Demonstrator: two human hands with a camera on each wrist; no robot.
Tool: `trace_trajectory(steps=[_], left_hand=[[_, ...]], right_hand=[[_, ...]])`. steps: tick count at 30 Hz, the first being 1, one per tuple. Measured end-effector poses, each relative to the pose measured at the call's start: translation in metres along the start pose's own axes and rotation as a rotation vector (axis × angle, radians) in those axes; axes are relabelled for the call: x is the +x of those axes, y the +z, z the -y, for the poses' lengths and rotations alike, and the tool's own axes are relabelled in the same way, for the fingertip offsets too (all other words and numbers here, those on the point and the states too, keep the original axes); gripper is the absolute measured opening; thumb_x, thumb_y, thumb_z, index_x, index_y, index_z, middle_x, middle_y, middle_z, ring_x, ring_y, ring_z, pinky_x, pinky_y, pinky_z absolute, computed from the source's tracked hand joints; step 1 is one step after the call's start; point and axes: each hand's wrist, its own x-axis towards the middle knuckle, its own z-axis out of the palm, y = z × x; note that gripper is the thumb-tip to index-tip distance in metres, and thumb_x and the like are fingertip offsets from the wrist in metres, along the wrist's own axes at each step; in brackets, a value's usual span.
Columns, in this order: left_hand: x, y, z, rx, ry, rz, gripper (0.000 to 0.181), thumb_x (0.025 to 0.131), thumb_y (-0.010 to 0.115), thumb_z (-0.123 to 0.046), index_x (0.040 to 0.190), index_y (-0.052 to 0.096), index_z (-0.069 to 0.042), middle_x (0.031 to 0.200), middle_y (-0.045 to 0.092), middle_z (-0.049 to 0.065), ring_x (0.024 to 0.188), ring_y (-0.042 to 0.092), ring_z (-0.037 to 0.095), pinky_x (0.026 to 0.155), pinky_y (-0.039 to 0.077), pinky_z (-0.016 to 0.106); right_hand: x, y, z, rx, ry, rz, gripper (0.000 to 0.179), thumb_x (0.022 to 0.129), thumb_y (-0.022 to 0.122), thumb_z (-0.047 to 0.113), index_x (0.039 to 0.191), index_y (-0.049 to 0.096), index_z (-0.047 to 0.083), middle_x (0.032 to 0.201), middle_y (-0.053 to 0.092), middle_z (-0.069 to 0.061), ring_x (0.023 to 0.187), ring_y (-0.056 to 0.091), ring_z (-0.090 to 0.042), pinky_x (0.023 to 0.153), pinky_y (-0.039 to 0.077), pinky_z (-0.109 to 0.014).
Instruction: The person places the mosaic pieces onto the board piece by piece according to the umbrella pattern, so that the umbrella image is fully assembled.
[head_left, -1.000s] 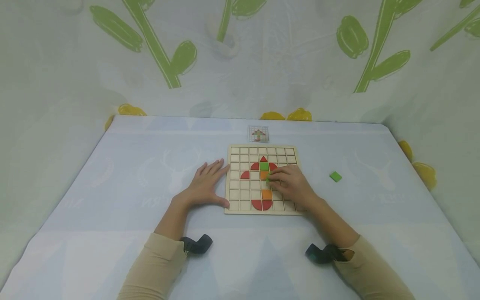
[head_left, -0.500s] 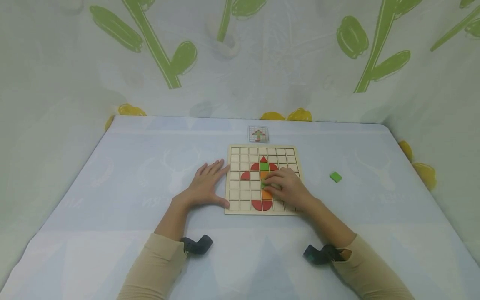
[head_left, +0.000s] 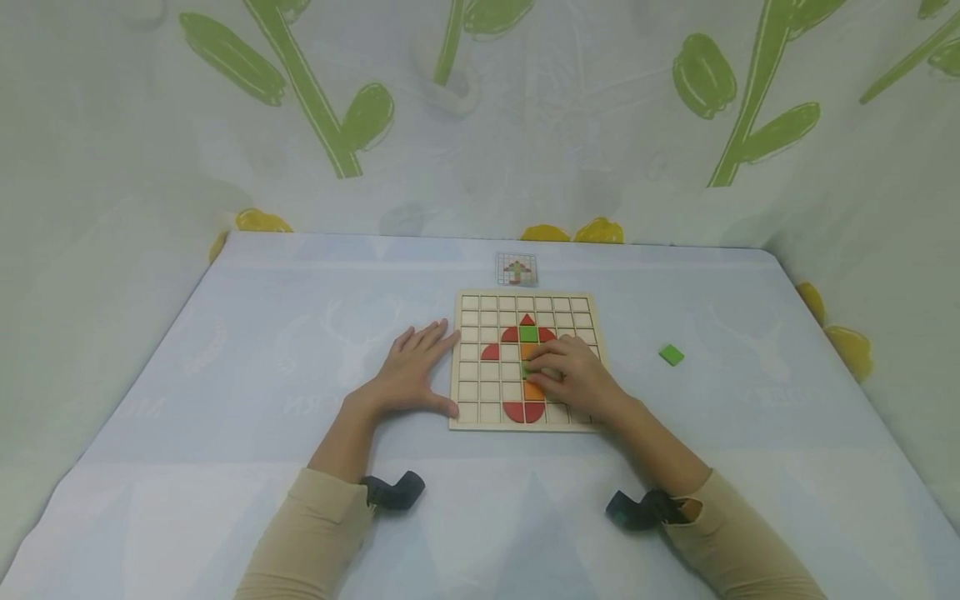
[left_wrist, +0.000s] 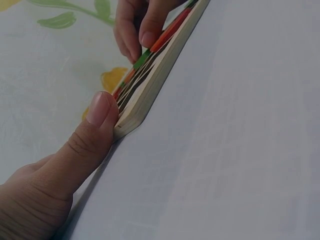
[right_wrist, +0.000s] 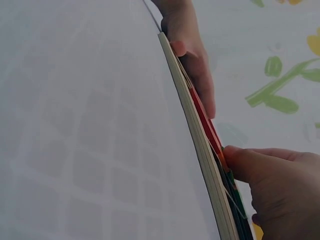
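Observation:
My left hand (head_left: 408, 372) lies with spread, straight fingers at the left edge of a wooden grid board (head_left: 470, 372), its thumb touching the near left corner. My right hand (head_left: 579, 377) is over the board, pinching a green square tile (left_wrist: 142, 59) at a cell between two orange square tiles (head_left: 534, 391). Fingers partly hide that tile; I cannot tell if it lies flat in its cell. Above these sit another green square (head_left: 528, 334) and a red triangle (head_left: 527, 320). Red quarter-round tiles (head_left: 490, 353) lie to the left and along the bottom.
One loose green tile (head_left: 671, 355) lies on the table to the right of the board. Behind the board is a small pattern card (head_left: 517, 269) with a printed grid figure. Pale cloth (head_left: 480, 517) covers the table, and a leaf-printed curtain (head_left: 570, 125) hangs behind.
My right hand has moved slightly left with the green tile, bringing it into the column between the orange squares, then stays there. The left hand has not moved.

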Motion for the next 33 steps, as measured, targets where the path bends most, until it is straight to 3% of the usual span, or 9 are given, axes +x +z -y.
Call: trace_trajectory(steps=[9, 18, 33], left_hand=[[-0.0006, -0.0007, -0.0006, 0.012, -0.001, -0.002, 0.120, 0.058, 0.078, -0.064, 0.150, 0.024, -0.010, 0.158, 0.014, 0.013, 0.146, 0.010, 0.029, 0.117, 0.003, 0.050], [-0.0002, 0.0000, -0.0007, 0.015, -0.006, -0.001, 0.120, 0.058, 0.078, -0.065, 0.151, 0.024, -0.011, 0.158, 0.014, 0.013, 0.146, 0.010, 0.029, 0.117, 0.002, 0.050], [-0.0004, -0.0005, -0.0006, 0.012, 0.003, -0.009, 0.120, 0.058, 0.078, -0.064, 0.150, 0.024, -0.010, 0.158, 0.014, 0.014, 0.146, 0.011, 0.030, 0.116, 0.003, 0.050]], right_hand=[[-0.0009, -0.0017, -0.0020, 0.026, 0.011, -0.002, 0.018, 0.078, 0.078, 0.020, 0.094, 0.076, 0.013, 0.100, 0.068, 0.001, 0.095, 0.056, -0.018, 0.080, 0.046, -0.035], [0.0007, 0.0012, -0.0008, 0.016, -0.087, -0.032, 0.014, 0.075, 0.079, 0.013, 0.089, 0.077, 0.012, 0.093, 0.065, -0.002, 0.088, 0.057, -0.020, 0.077, 0.046, -0.035], [-0.0039, -0.0063, -0.0069, 0.012, -0.049, -0.076, 0.025, 0.071, 0.083, 0.018, 0.093, 0.075, 0.008, 0.095, 0.068, -0.002, 0.093, 0.059, -0.021, 0.080, 0.048, -0.035]])
